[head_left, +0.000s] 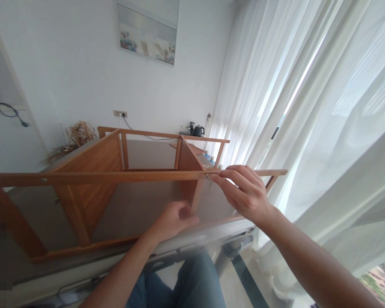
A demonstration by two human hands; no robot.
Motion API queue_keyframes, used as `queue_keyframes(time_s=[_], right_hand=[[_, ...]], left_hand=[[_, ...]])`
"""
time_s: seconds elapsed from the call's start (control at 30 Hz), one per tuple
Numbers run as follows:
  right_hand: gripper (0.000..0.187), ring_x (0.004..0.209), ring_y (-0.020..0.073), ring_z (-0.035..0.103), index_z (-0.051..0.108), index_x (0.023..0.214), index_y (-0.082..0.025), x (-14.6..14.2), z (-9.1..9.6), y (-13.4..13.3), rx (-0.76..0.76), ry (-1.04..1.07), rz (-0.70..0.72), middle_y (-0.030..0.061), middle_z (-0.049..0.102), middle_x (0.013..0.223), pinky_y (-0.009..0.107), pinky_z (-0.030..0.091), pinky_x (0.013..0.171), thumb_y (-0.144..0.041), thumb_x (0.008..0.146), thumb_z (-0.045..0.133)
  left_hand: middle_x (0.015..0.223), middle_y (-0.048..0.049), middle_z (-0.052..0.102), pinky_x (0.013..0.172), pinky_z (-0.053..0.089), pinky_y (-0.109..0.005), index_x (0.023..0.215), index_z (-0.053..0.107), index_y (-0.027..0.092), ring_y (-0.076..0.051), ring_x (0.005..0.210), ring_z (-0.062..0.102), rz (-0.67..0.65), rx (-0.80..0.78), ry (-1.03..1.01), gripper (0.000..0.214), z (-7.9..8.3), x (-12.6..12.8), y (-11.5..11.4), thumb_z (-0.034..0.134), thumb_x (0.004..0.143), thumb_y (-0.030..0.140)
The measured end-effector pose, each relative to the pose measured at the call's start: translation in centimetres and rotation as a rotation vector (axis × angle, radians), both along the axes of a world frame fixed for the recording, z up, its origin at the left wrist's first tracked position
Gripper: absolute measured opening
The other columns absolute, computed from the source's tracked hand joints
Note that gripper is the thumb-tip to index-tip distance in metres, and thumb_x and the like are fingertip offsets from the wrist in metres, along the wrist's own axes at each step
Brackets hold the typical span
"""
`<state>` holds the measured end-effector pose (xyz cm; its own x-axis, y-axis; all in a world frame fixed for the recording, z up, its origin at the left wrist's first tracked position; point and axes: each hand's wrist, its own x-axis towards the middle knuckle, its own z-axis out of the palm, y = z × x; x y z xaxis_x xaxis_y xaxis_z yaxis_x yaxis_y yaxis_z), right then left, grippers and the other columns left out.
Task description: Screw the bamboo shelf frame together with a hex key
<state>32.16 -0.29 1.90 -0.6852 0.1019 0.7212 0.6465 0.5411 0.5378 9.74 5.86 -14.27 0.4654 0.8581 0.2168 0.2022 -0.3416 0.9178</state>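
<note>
The right hand (pixel 246 191) pinches a bent metal rod (pixel 207 176) at a brown wooden frame (pixel 99 178) running left-right. The left hand (pixel 172 220) half-curls, hold unclear.

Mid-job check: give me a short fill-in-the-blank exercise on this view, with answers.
In height, the left hand appears ____ in view than the right hand.
The frame looks made of ____.
The kettle is coloured ____.
The picture hangs on the ____.

Missing words: lower; wood; black; wall.

Single head-worn view, facing forward and down, wooden frame (pixel 141 176) close, white wall (pixel 77 55) farther off
</note>
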Motion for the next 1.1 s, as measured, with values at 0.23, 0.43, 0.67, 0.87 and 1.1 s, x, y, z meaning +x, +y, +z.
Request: queue_keyframes(time_s=[0.23, 0.43, 0.67, 0.87, 1.1], right_hand=[[0.031, 0.091, 0.0217, 0.069, 0.069, 0.116, -0.023, -0.5, 0.1, -1.8, -0.115, 0.094, 0.087, 0.0060, 0.075, 0.098, 0.036, 0.055, 0.072, -0.004, 0.091, 0.068], [0.025, 0.082, 0.0191, 0.069, 0.076, 0.110, -0.024, -0.4, -6.7, -4.5, -0.435, 0.634, 0.121, 0.0050, 0.074, 0.093, 0.034, 0.057, 0.070, -0.007, 0.092, 0.070], [0.011, 0.076, 0.0201, 0.072, 0.080, 0.094, -0.024, 0.4, -17.4, -7.1, -0.783, 1.159, -0.020, 0.0036, 0.078, 0.087, 0.031, 0.058, 0.067, -0.034, 0.091, 0.075], [0.020, 0.075, 0.0212, 0.074, 0.079, 0.089, -0.021, -0.9, -19.8, -7.9, -0.914, 1.241, -0.052, 0.0048, 0.079, 0.083, 0.032, 0.060, 0.069, -0.040, 0.090, 0.076], [0.012, 0.082, 0.0215, 0.073, 0.080, 0.092, -0.024, -2.5, -18.3, -7.5, -0.881, 1.126, 0.028, 0.0048, 0.076, 0.088, 0.035, 0.059, 0.075, -0.033, 0.094, 0.073]], left_hand=[[0.088, -0.0066, 0.075, 0.071, 0.049, -0.031, 0.088, 0.073, 0.016, -0.022, 0.081, 0.066, 0.018, 0.006, 0.008, 0.039, 0.1, 0.1, -0.2, 0.081, 0.073, 0.052], [0.084, -0.0054, 0.073, 0.070, 0.049, -0.030, 0.088, 0.073, 0.017, -0.022, 0.079, 0.065, 0.020, 0.072, 0.083, 0.033, 1.8, -0.3, -1.4, 0.078, 0.076, 0.048], [0.107, -0.0084, 0.072, 0.084, 0.048, -0.034, 0.105, 0.072, 0.022, -0.027, 0.097, 0.067, 0.123, 0.320, 0.492, 0.032, 1.3, -3.2, -4.1, 0.078, 0.081, 0.041], [0.101, -0.0050, 0.071, 0.083, 0.046, -0.032, 0.095, 0.076, 0.023, -0.022, 0.094, 0.067, 0.081, 0.397, 0.605, 0.016, 0.6, -4.4, -4.0, 0.065, 0.096, 0.036], [0.098, -0.0018, 0.072, 0.067, 0.037, -0.031, 0.090, 0.072, 0.025, -0.020, 0.088, 0.068, 0.160, 0.463, 0.764, 0.019, 1.8, -3.7, -4.4, 0.061, 0.098, 0.036]])
